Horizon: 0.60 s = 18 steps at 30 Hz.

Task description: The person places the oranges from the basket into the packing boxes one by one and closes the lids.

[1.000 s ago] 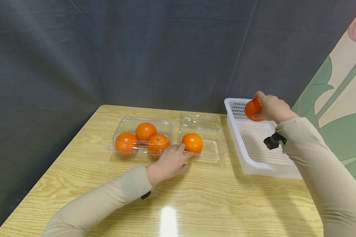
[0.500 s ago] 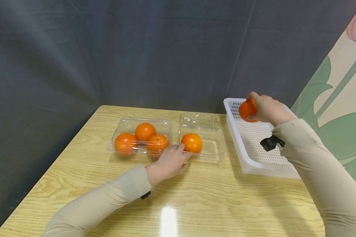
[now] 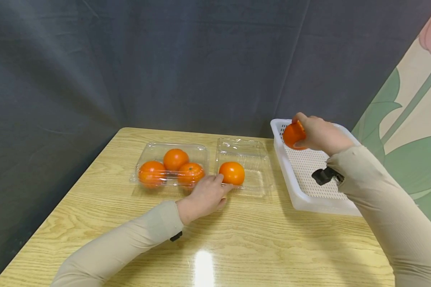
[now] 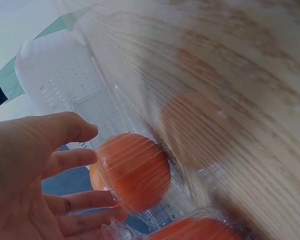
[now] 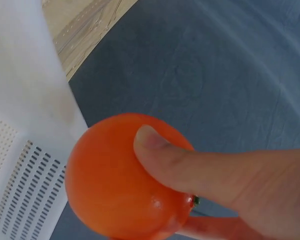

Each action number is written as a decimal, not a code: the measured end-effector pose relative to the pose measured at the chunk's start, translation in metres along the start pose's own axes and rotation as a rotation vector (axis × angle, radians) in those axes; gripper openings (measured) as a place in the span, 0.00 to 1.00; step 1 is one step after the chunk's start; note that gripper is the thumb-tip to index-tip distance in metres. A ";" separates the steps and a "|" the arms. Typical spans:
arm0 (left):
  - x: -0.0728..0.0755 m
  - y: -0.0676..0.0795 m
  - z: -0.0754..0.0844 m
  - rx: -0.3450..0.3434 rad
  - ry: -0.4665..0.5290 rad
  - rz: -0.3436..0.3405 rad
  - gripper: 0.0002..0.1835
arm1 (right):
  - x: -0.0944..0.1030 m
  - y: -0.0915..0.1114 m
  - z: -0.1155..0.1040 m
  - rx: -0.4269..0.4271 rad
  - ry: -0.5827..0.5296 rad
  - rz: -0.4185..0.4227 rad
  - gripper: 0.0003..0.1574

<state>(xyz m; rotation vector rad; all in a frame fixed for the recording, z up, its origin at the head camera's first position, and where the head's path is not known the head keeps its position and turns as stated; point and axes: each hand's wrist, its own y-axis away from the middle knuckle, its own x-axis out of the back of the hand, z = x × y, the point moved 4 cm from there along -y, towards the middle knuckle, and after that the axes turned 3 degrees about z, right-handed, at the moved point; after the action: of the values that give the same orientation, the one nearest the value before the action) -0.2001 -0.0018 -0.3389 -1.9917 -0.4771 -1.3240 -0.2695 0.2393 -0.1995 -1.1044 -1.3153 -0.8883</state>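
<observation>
In the head view my right hand [image 3: 319, 133] holds an orange [image 3: 293, 135] over the far left part of the white basket [image 3: 301, 201]. The right wrist view shows the thumb [image 5: 182, 165] pressed on its side, and a bit of green stem near the hand. My left hand [image 3: 205, 197] rests at the near edge of an open clear plastic container [image 3: 256, 179]. Inside it, close to those fingertips, lies another orange [image 3: 232, 173]. Seen from the left wrist, the fingers [image 4: 85, 200] reach rather straight along the container's wall, beside the orange [image 4: 135, 172].
A clear plastic box [image 3: 154, 149] with 3 oranges stands left of the open container, partly behind my left hand. Wood-grain table [image 3: 258, 243] runs beneath everything. A dark curtain [image 3: 201, 71] hangs behind, and a flower-patterned panel [image 3: 420, 131] stands at the right.
My right hand has moved left with the orange, toward the basket's left rim. My left hand, the containers and the other oranges have stayed in place.
</observation>
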 end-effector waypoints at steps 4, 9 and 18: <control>0.000 0.000 0.001 0.000 -0.001 0.003 0.21 | -0.001 0.001 -0.009 0.030 -0.001 0.014 0.35; 0.000 -0.001 0.001 0.006 -0.006 -0.015 0.21 | -0.002 0.003 -0.018 0.036 0.001 0.001 0.34; 0.000 -0.003 0.000 0.003 0.002 -0.017 0.20 | -0.004 0.003 -0.033 0.089 0.002 -0.001 0.35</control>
<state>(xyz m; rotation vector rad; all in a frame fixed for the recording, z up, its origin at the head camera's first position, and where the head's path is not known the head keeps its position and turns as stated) -0.2014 0.0002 -0.3377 -1.9879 -0.4953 -1.3353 -0.2576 0.2078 -0.2010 -1.0335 -1.3416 -0.8231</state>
